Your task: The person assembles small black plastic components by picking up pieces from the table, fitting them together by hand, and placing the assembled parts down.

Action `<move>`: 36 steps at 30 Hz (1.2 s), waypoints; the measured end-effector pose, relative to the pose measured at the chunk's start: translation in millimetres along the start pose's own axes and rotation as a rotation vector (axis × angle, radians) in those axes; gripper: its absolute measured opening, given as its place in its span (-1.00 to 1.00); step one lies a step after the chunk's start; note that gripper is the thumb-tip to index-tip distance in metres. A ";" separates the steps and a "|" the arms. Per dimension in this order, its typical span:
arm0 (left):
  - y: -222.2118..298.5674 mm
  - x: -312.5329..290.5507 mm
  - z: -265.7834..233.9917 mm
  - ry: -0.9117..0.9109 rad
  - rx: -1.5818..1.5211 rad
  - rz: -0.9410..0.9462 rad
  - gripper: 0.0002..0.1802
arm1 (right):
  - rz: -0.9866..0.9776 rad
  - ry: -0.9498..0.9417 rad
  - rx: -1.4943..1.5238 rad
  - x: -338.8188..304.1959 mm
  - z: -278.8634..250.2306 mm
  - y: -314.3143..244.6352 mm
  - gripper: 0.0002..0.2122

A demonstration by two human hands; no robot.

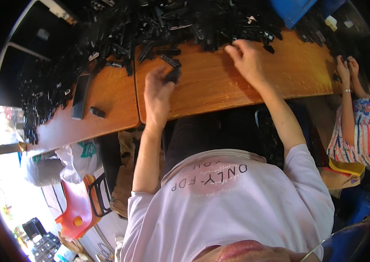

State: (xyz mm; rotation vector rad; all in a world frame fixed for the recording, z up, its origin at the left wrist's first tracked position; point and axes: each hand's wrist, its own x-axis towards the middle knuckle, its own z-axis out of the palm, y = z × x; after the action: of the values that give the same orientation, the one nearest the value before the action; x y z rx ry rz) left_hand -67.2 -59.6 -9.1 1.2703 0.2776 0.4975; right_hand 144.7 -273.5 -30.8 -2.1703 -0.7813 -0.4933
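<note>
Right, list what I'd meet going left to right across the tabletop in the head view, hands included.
Black smartphone → small loose black part → left hand → right hand → blue plastic container → co-worker's hands.

Black parts [163,22], perhaps plastic, on table [213,85]

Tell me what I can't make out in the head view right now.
Head view, all items:
Black part in the left hand: its full shape, blurred and partly covered by that hand.
Right hand: whether it pinches anything, blurred against the dark pile.
Pile: its far side, cut off by the top edge; its lower pieces, hidden under others.
Co-worker's hands: what they hold, too small and dark.
</note>
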 end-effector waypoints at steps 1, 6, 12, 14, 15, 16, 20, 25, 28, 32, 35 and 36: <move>4.3 7.5 -13.4 0.063 0.114 0.027 -0.44 | 0.013 -0.005 -0.117 8.5 -0.3 9.8 -0.69; 26.5 56.0 -26.1 0.189 0.657 0.197 -0.68 | -0.006 -0.024 -0.407 21.6 16.8 16.2 -0.72; -0.9 83.1 -19.2 0.029 1.068 0.503 -0.66 | -0.101 -0.080 -0.243 -2.5 -0.9 3.9 -0.77; -2.6 71.4 -14.7 0.057 1.093 0.561 -0.68 | -0.122 -0.110 -0.158 -13.5 -10.7 -1.7 -0.77; -0.9 64.2 -16.6 0.075 1.064 0.499 -0.69 | -0.149 -0.138 -0.069 -18.8 -14.2 -5.0 -0.78; 2.0 55.0 -17.2 0.093 1.034 0.441 -0.70 | -0.144 -0.139 -0.071 -24.3 -19.5 -10.0 -0.78; -2.6 15.9 -27.3 0.085 1.222 0.511 -0.69 | -0.117 -0.186 0.051 -37.7 -22.8 -33.8 -0.77; 12.0 15.1 -17.7 0.105 1.127 0.567 -0.55 | -0.091 -0.260 0.273 -40.5 -2.3 -55.4 -0.76; 9.3 39.4 -24.5 -0.003 1.281 0.807 -0.57 | -0.130 -0.260 0.362 -39.8 18.6 -67.1 -0.77; 0.7 33.9 -27.2 -0.170 0.995 0.539 -0.59 | -0.171 -0.262 0.368 -40.5 29.5 -82.8 -0.78; 1.3 24.3 -22.4 -0.183 0.968 0.432 -0.63 | -0.225 -0.307 0.296 -39.3 24.5 -86.6 -0.78; 1.5 22.5 -22.6 -0.185 0.953 0.415 -0.65 | -0.254 -0.335 0.293 -38.9 22.4 -85.3 -0.79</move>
State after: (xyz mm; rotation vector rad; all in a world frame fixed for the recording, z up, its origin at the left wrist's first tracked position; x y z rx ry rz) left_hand -58.5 -29.1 -12.4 2.3171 0.0800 0.6174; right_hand 61.2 -226.4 -21.6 -1.9095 -1.2403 -0.1245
